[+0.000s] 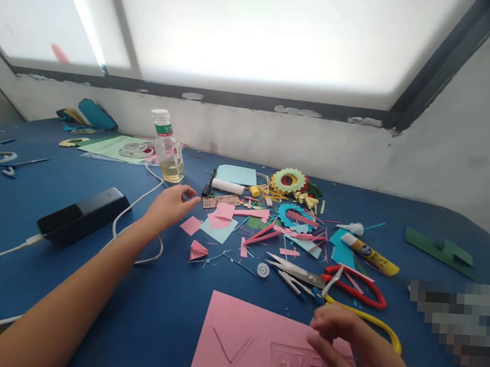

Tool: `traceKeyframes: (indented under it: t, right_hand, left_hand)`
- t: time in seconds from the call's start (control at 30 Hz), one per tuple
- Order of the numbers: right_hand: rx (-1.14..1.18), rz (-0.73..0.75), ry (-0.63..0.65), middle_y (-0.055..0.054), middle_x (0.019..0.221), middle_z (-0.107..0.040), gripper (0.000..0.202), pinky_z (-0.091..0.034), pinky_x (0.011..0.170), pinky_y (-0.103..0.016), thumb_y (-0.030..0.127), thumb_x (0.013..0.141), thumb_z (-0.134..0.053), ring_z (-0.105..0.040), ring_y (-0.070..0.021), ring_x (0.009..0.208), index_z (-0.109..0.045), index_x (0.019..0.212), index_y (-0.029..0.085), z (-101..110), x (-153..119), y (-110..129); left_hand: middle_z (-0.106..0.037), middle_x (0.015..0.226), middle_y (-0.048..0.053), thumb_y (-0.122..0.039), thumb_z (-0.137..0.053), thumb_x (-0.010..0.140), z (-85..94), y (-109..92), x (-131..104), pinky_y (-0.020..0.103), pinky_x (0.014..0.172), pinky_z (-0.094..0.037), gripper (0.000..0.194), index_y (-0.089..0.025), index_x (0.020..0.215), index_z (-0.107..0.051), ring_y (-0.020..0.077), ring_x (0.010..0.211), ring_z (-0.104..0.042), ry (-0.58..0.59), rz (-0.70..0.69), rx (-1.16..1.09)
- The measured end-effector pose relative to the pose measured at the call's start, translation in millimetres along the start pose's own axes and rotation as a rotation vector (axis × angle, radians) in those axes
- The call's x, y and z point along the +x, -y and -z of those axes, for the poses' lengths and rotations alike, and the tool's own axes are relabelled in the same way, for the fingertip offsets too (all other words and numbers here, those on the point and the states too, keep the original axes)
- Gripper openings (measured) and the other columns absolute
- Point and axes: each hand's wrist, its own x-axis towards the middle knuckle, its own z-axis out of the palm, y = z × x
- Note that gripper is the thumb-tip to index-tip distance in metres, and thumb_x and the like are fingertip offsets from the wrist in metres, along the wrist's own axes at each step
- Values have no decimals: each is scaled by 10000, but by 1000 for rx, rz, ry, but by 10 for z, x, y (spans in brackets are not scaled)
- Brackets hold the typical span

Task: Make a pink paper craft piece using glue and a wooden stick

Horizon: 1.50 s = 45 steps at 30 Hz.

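Note:
My left hand (173, 205) reaches over the middle of the blue table, thumb and fingers apart and nothing held, just left of a brown cardboard strip with writing (221, 201). At the lower right, my right hand (347, 342) hovers over a pink sheet (228, 321), its curled index finger and thumb slightly apart and nothing visible between them. A V shape is marked on the pink sheet. The clear stencil (292, 363) lies on the sheet beside my right thumb. Behind that hand are scissors (301, 273) with red and yellow handles, their blades slightly apart.
Paper scraps (262, 234) spread across the middle. A glue tube (371, 255) lies on the right. A bottle of yellowish liquid (170, 151), a black device (85, 215) and a white cable (121, 214) are on the left. Paper rings (289, 180) sit near the wall.

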Motion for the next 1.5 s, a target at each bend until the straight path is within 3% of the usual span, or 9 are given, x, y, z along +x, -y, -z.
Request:
traceKeyframes:
  t: [0.1, 0.27, 0.4, 0.6, 0.87, 1.1, 1.3, 1.4, 1.5]
  right_hand:
    - [-83, 22, 33, 27, 625, -610, 192, -482, 527, -129, 337, 801, -590, -591, -107, 559, -581, 648, 222, 16, 49, -68]
    - [-145, 106, 30, 18, 656, -638, 222, -484, 559, -148, 296, 861, -504, -606, -107, 584, -619, 691, 209, 50, 114, -65]
    - [-157, 169, -38, -16, 790, -692, 204, -511, 659, -185, 213, 865, -459, -651, -133, 727, -662, 889, 201, 46, 132, -35]
    - [-118, 279, -20, -51, 817, -694, 184, -523, 670, -240, 166, 814, -518, -653, -161, 739, -695, 850, 197, 5, 135, -48]
    - [-73, 298, -61, -41, 697, -633, 223, -476, 591, -254, 340, 825, -574, -588, -148, 636, -634, 696, 168, 82, 116, -6]
    - [-71, 253, -39, -21, 676, -587, 300, -421, 605, -244, 338, 889, -488, -543, -132, 623, -582, 671, 155, 117, 141, -12]
    - [-73, 279, 29, -45, 782, -617, 178, -427, 653, -249, 219, 893, -467, -569, -150, 715, -601, 795, 154, 117, 125, 10]
    - [-66, 287, 57, -36, 740, -614, 137, -420, 625, -242, 203, 850, -525, -567, -146, 678, -619, 762, 154, 123, 108, 21]
    - [-27, 266, 31, -33, 716, -612, 148, -416, 620, -247, 204, 839, -534, -561, -144, 664, -622, 731, 153, 127, 108, 33]
  left_hand:
    - [-656, 897, 57, -385, -523, 775, -11, -17, -12, 289, 689, -436, 258, -177, 883, -632, 205, 814, -592, 45, -15, 42]
    - [-625, 908, 46, -355, -517, 849, -108, 10, -4, 353, 770, -473, 250, -133, 929, -601, 166, 834, -588, 140, -60, 95]
    - [-606, 967, 52, -347, -493, 872, -161, 44, 7, 362, 777, -491, 259, -132, 987, -579, 166, 858, -588, 186, -93, 142]
    - [-585, 1035, 66, -339, -491, 874, -169, 67, -8, 374, 793, -493, 271, -137, 1041, -559, 179, 904, -579, 158, -123, 170]
    - [-578, 1053, 70, -321, -499, 873, -149, 75, -34, 369, 780, -499, 272, -136, 1066, -547, 177, 901, -580, 82, -166, 198]
    - [-541, 1139, 86, -312, -499, 872, -135, -335, 293, 412, 842, -473, 291, -150, 1112, -524, 202, 993, -549, 4, -337, 239]
    - [-533, 1150, 88, -301, -513, 866, -223, -664, 639, 410, 833, -479, 303, -149, 1127, -515, 204, 992, -551, 122, -387, 250]
    - [-550, 1112, 82, -302, -518, 863, -214, -745, 673, 393, 809, -490, 294, -145, 1111, -523, 196, 962, -563, 162, -375, 207]
    - [-542, 1129, 85, -304, -517, 864, -155, -856, 529, 405, 824, -481, 299, -148, 1118, -519, 201, 978, -556, 137, -422, 97]
